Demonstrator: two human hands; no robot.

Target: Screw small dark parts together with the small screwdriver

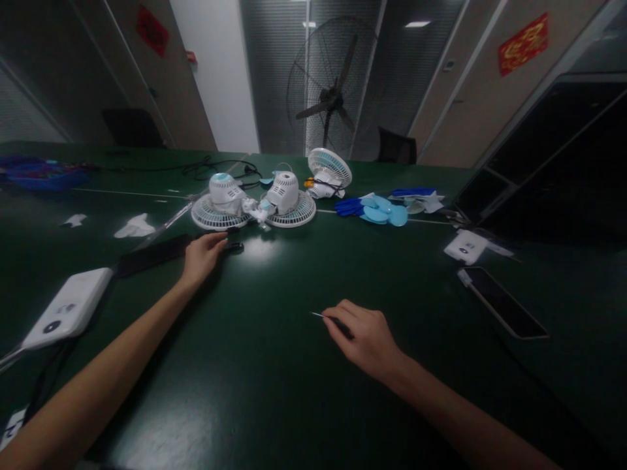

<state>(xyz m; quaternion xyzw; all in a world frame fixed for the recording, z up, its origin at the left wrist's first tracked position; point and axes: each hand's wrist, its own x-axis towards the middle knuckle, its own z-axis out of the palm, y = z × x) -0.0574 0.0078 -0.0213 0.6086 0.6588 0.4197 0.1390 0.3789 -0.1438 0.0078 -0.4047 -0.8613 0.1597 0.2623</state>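
Note:
My right hand (365, 336) is closed around a small screwdriver (343, 326). Its thin metal shaft points left, and its black handle lies between thumb and fingers, just above the table. Further off on the left, my left hand (203, 256) is at the table with its fingers drawn together. Black parts (235, 247), one with a rounded end, show by those fingertips; what they belong to is unclear. Beyond that hand, two white fan heads (225, 196) (289, 202) lie grille down, side by side. A third fan (330, 171) is tilted behind them.
Light-blue fan blades (385, 210) lie on blue gloves right of the fans. A phone (504, 303) and a white device (465, 247) are at the right. A white power bank (68, 307) and a dark flat strip (154, 254) are at the left. A blue basket (46, 177) stands far left.

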